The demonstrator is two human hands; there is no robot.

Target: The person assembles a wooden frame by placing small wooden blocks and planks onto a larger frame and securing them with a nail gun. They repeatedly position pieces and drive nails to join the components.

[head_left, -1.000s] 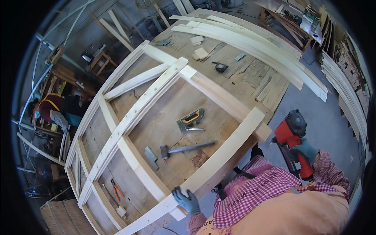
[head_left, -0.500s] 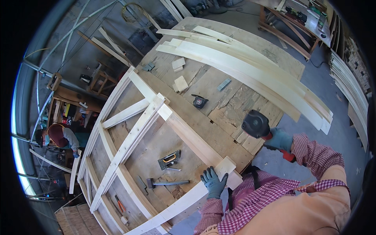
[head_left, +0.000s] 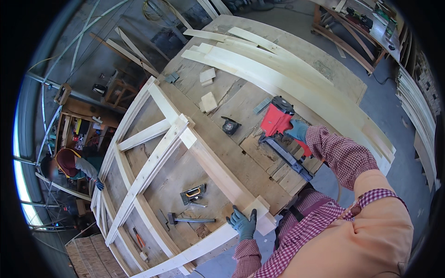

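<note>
My right hand, gloved, is closed round the handle of a red and black nail gun. The tool is over the worktable, right of the wooden frame, with its long dark magazine toward me. My left hand, also gloved, rests with spread fingers on the near corner of the frame, beside a stacked wood block. Inside the frame lie a hammer and a staple gun. A black tape measure and a strip of nails sit on the table past the frame.
Long curved boards lie along the table's far right side. Small wood blocks are near the middle. Orange-handled pliers lie in a left bay. Another person bends at the frame's far left. A second workbench stands back right.
My right hand has swung the nail gun left and away from me, over the table, turning its red side into view. My left hand stays at the corner, shifted slightly. The other person's hand now meets the frame.
</note>
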